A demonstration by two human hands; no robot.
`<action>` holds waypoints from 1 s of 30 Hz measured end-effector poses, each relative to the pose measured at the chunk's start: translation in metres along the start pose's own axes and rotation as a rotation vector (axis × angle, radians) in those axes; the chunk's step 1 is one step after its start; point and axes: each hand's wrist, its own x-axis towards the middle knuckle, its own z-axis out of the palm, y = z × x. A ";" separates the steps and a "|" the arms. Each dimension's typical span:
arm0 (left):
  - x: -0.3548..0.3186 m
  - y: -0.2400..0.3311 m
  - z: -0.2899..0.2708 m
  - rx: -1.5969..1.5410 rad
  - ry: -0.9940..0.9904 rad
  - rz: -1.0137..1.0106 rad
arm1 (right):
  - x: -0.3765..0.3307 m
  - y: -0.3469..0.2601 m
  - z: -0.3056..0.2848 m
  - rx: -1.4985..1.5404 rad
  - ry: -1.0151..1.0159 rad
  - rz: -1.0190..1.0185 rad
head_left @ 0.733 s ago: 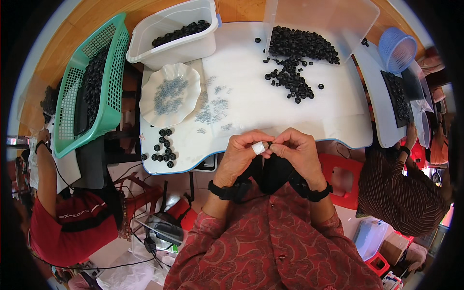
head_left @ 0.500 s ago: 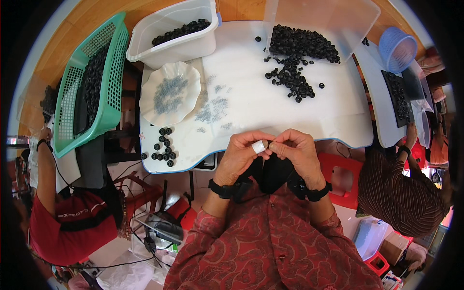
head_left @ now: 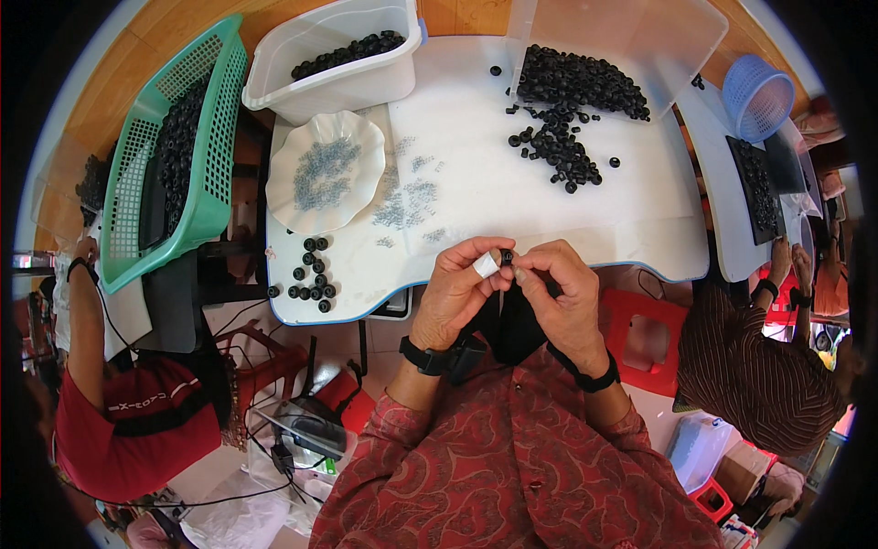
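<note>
Just beyond my lap, at the table's front edge, my left hand (head_left: pixel 457 288) pinches a small black round part (head_left: pixel 506 257) between thumb and forefinger. One of its fingers is wrapped in white tape (head_left: pixel 486 265). My right hand (head_left: pixel 562 293) is close against that part, thumb and forefinger brought together; anything between them is too small to make out. Beyond my left hand, small thin silvery pieces, spring-like in look, lie scattered (head_left: pixel 407 204) on the tabletop. More of them lie on a scalloped white plate (head_left: pixel 366 197). Several black round parts (head_left: pixel 316 293) form a group at the front left.
Black parts (head_left: pixel 585 82) spill from a tipped clear bin (head_left: pixel 631 32) at the back right. A white tub (head_left: pixel 366 87) and a green basket (head_left: pixel 215 174) hold more. A red stool (head_left: pixel 631 361) stands right. People work at tables on both sides.
The black part has come into view at my left fingertips. My right hand has shifted slightly, its wrist turning, and both hands sit a little higher.
</note>
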 end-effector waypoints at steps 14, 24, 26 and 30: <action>0.000 -0.002 0.000 0.065 0.029 0.008 | 0.000 -0.002 0.004 -0.219 0.009 -0.165; 0.004 -0.010 -0.002 0.139 0.035 0.115 | 0.004 0.010 0.003 -0.061 -0.041 0.017; 0.003 -0.010 -0.001 0.153 0.048 0.116 | 0.006 0.011 0.002 -0.022 -0.059 0.040; 0.002 -0.010 0.000 0.200 0.062 0.118 | 0.007 0.015 0.002 0.193 -0.090 0.158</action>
